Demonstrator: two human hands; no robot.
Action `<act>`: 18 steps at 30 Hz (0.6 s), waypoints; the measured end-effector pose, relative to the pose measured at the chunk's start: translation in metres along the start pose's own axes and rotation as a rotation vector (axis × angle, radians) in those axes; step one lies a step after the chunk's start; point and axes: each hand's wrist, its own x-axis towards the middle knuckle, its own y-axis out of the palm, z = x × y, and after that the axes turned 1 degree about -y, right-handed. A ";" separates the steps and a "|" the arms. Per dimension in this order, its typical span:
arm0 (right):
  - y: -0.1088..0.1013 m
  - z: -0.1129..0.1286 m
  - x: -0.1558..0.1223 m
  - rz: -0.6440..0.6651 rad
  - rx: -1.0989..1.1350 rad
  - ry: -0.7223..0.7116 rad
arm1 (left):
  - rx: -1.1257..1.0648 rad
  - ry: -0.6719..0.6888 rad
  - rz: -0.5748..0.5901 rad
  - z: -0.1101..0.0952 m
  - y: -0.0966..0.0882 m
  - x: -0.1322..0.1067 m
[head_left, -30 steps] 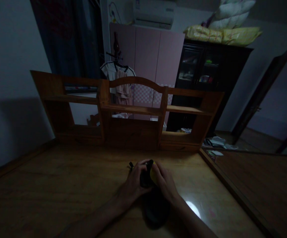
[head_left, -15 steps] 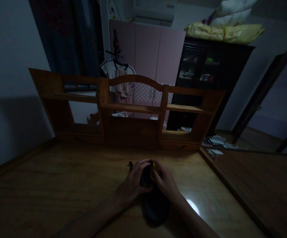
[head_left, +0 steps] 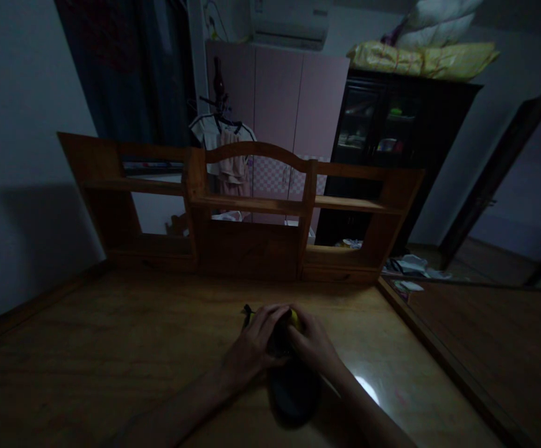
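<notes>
A dark, shoe-shaped object (head_left: 294,395) lies on the wooden desk, its rounded end towards me; the dim light hides its details. My left hand (head_left: 256,345) is curled around its far part from the left, thumb lowest. From the other side my right hand (head_left: 312,342) closes in, with fingers bent at the same far part. Between the two hands a small yellow patch (head_left: 294,320) shows by my right fingertips; whether it belongs to the dark object I cannot tell. A thin black lace-like piece (head_left: 247,309) sticks out beyond my left fingers.
Across the back of the desk (head_left: 111,361) stands a wooden shelf unit (head_left: 251,202) with small drawers. Its raised edge (head_left: 438,354) runs along the right. Behind are a pink wardrobe (head_left: 277,93), a black cabinet (head_left: 438,124) and hanging clothes (head_left: 233,155).
My left fingers have moved slightly to the right and lie more over the far part. More of the yellow patch shows by my right fingers. The dark object's near end stays put.
</notes>
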 end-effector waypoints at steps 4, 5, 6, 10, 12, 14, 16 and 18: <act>0.001 -0.005 -0.002 0.001 -0.066 -0.010 | 0.013 0.014 0.010 0.000 0.000 0.000; 0.001 -0.006 -0.002 -0.001 -0.075 -0.020 | 0.016 0.015 0.010 0.001 0.000 0.000; 0.002 -0.007 -0.003 -0.004 -0.085 -0.030 | 0.019 0.015 0.010 0.001 0.000 0.001; 0.004 -0.013 -0.004 0.001 -0.121 -0.056 | 0.042 0.039 0.023 0.001 -0.001 0.001; 0.005 -0.015 -0.004 -0.009 -0.127 -0.071 | 0.055 0.061 0.026 0.001 -0.002 0.002; 0.006 -0.014 -0.004 -0.012 -0.100 -0.089 | 0.062 0.075 0.023 0.000 -0.002 0.002; 0.006 -0.010 -0.004 -0.003 -0.049 -0.099 | 0.057 0.074 0.018 -0.001 -0.002 0.002; 0.005 -0.006 -0.004 0.013 -0.002 -0.090 | 0.048 0.066 0.011 -0.001 -0.001 0.002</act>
